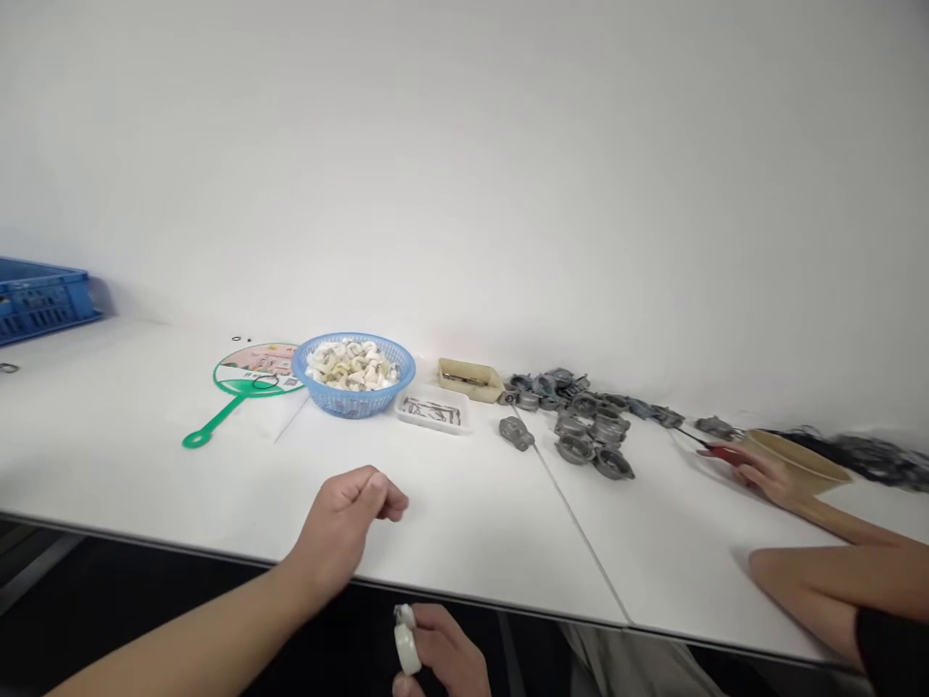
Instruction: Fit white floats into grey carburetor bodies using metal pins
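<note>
Pinching white ring (406, 647) between fingers (439, 631)

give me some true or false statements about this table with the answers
The right hand holds a white ring-shaped part below the edge of the white table. True.
The left hand grips scissors. False: it is curled over the table with nothing visible in it.
The blue plastic basket holds white pieces. True.
The grey metal castings lie left of the basket. False: they lie to its right.
A co-worker's hand is at a red-handled tool. True.
</note>
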### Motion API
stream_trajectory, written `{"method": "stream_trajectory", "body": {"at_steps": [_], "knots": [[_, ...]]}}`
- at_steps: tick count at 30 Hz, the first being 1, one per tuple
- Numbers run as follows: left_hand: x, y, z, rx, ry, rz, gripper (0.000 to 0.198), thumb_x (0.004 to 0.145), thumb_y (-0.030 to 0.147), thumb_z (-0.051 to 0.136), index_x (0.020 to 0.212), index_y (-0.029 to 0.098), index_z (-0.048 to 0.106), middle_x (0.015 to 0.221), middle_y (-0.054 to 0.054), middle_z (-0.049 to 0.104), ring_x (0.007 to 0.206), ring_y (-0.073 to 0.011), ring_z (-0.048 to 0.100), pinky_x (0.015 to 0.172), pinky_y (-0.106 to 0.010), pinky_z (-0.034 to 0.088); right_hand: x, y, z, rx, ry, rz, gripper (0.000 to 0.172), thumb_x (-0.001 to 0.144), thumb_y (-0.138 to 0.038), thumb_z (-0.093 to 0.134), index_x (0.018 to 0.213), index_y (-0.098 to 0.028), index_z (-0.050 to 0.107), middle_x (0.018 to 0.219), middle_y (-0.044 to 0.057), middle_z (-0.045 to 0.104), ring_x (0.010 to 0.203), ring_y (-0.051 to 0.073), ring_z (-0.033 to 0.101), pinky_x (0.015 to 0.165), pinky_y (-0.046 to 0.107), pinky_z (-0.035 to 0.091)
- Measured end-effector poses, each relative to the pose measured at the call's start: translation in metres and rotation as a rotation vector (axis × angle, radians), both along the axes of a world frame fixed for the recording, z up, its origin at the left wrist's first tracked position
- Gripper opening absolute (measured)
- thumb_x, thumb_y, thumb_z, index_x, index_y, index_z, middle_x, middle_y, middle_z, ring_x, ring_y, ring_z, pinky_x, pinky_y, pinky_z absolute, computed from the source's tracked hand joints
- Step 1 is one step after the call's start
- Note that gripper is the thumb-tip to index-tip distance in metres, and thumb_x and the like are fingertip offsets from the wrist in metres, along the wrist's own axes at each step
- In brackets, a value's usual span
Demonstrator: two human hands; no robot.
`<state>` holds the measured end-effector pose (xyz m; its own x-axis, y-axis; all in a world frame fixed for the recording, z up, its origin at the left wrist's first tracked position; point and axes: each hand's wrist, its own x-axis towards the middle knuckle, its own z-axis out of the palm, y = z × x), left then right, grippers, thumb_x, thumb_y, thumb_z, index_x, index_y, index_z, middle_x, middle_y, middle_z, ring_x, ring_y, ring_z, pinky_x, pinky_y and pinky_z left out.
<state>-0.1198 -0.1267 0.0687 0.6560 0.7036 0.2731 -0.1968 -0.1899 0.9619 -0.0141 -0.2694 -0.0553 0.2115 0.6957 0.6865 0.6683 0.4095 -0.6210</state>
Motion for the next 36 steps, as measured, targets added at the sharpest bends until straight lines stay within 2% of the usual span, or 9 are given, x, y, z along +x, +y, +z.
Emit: {"method": "stream_trajectory", "body": {"at_steps": [3, 5, 8, 13, 17, 21, 29, 33, 36], "knots": [[0.033, 0.042, -0.031, 0.169, 0.195, 0.027, 0.043, 0.086, 0.046, 0.037, 0.066, 0.016, 0.06, 0.063, -0.003, 0.06, 0.065, -0.0164, 0.055, 0.066, -0.029, 0.044, 0.013, 0.016, 0.046, 0.043, -0.124, 0.078, 0.019, 0.085, -0.034, 0.047, 0.092, -0.021, 0.058, 0.086, 0.007, 0.056, 0.067, 0.015, 0.053, 0.055, 0.025, 0.043], [0.051, 0.065, -0.047, 0.225, 0.255, 0.063, 0.039, 0.083, 0.043, 0.042, 0.06, 0.016, 0.058, 0.058, -0.001, 0.057, 0.06, -0.0157, 0.052, 0.062, -0.028, 0.04, 0.027, 0.033, 0.073, -0.003, -0.206, 0.066, 0.014, 0.082, -0.026, 0.049, 0.09, -0.02, 0.058, 0.088, 0.008, 0.056, 0.073, 0.017, 0.055, 0.061, 0.028, 0.046], [0.071, 0.092, -0.057, 0.265, 0.297, 0.132, 0.036, 0.078, 0.042, 0.049, 0.052, 0.017, 0.05, 0.049, 0.002, 0.049, 0.053, -0.0139, 0.045, 0.055, -0.026, 0.032, 0.055, 0.067, 0.095, -0.046, -0.282, -0.015, 0.009, 0.081, -0.024, 0.05, 0.083, -0.018, 0.057, 0.086, 0.008, 0.057, 0.077, 0.018, 0.055, 0.067, 0.031, 0.047], [0.097, 0.125, -0.062, 0.327, 0.332, 0.213, 0.039, 0.075, 0.042, 0.05, 0.049, 0.019, 0.035, 0.048, 0.005, 0.036, 0.052, -0.0115, 0.037, 0.052, -0.025, 0.025, 0.106, 0.129, 0.083, -0.108, -0.336, -0.178, 0.01, 0.078, -0.025, 0.052, 0.078, -0.018, 0.059, 0.085, 0.007, 0.056, 0.077, 0.018, 0.055, 0.069, 0.031, 0.048], [0.112, 0.137, -0.075, 0.344, 0.351, 0.208, 0.041, 0.074, 0.041, 0.052, 0.049, 0.019, 0.028, 0.047, 0.006, 0.03, 0.05, -0.0101, 0.032, 0.05, -0.024, 0.023, 0.127, 0.158, 0.065, -0.11, -0.331, -0.23, 0.012, 0.077, -0.024, 0.053, 0.082, -0.019, 0.063, 0.087, 0.007, 0.057, 0.077, 0.018, 0.056, 0.069, 0.03, 0.048], [0.12, 0.136, -0.081, 0.378, 0.363, 0.135, 0.032, 0.069, 0.03, 0.054, 0.05, 0.019, 0.031, 0.047, 0.006, 0.035, 0.05, -0.0098, 0.034, 0.049, -0.023, 0.024, 0.132, 0.166, 0.057, -0.155, -0.269, -0.268, 0.011, 0.073, -0.021, 0.055, 0.077, -0.022, 0.066, 0.08, 0.003, 0.058, 0.073, 0.016, 0.057, 0.066, 0.026, 0.048], [0.113, 0.133, -0.072, 0.399, 0.435, 0.061, 0.023, 0.071, 0.023, 0.049, 0.053, 0.019, 0.036, 0.051, 0.004, 0.043, 0.053, -0.0112, 0.039, 0.05, -0.024, 0.026, 0.132, 0.171, 0.059, -0.164, -0.241, -0.282, 0.006, 0.071, -0.025, 0.063, 0.068, -0.021, 0.064, 0.076, 0.002, 0.059, 0.068, 0.014, 0.059, 0.062, 0.023, 0.048], [0.108, 0.137, -0.069, 0.384, 0.46, -0.034, 0.002, 0.072, 0.019, 0.049, 0.071, 0.02, 0.049, 0.061, 0.005, 0.054, 0.058, -0.0115, 0.045, 0.054, -0.023, 0.03, 0.133, 0.173, 0.054, -0.227, -0.216, -0.271, 0.007, 0.071, -0.027, 0.065, 0.068, -0.02, 0.064, 0.08, 0.003, 0.059, 0.069, 0.014, 0.058, 0.062, 0.023, 0.047], [0.104, 0.139, -0.067, 0.336, 0.423, -0.115, 0.009, 0.075, 0.016, 0.046, 0.079, 0.021, 0.052, 0.065, 0.005, 0.056, 0.06, -0.011, 0.048, 0.056, -0.022, 0.034, 0.133, 0.171, 0.053, -0.258, -0.208, -0.276, 0.009, 0.072, -0.029, 0.066, 0.069, -0.021, 0.065, 0.081, 0.002, 0.059, 0.067, 0.013, 0.057, 0.059, 0.023, 0.047]]}}
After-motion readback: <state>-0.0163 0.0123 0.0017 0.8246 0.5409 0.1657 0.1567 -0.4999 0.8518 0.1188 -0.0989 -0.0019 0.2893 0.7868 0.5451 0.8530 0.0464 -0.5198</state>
